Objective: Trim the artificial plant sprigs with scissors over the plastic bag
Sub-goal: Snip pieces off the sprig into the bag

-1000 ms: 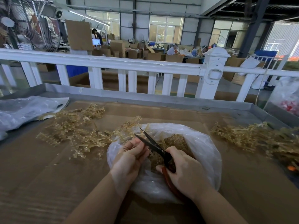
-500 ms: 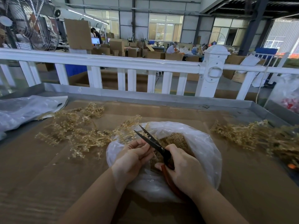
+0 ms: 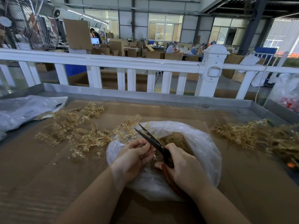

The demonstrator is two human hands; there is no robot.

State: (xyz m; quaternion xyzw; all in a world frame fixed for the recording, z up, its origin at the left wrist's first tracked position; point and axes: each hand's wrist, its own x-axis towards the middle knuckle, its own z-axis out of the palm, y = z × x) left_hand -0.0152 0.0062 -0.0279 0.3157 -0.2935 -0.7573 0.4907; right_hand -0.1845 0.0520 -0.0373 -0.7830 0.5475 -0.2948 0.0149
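Note:
A clear plastic bag [image 3: 200, 143] lies open on the cardboard-covered table, with brown-gold trimmings [image 3: 174, 137] inside. Over its near rim my right hand [image 3: 184, 168] grips black scissors [image 3: 150, 139] by their red handles; the blades stand slightly apart and point up and left. My left hand [image 3: 132, 156] has its fingers curled right beside the blades, pinching a small piece that is mostly hidden. A pile of golden plastic sprigs [image 3: 77, 131] lies left of the bag, and a second pile [image 3: 252, 136] lies to the right.
Another plastic bag [image 3: 24, 110] lies at the table's left edge. A raised metal rim [image 3: 145, 97] and a white railing [image 3: 113, 62] bound the far side. A bag with red items [image 3: 288, 97] stands at the far right. People work in the background.
Both hands stay over the bag. The fingers of my left hand have shifted a little at the scissor blades; the scissors keep nearly the same pose.

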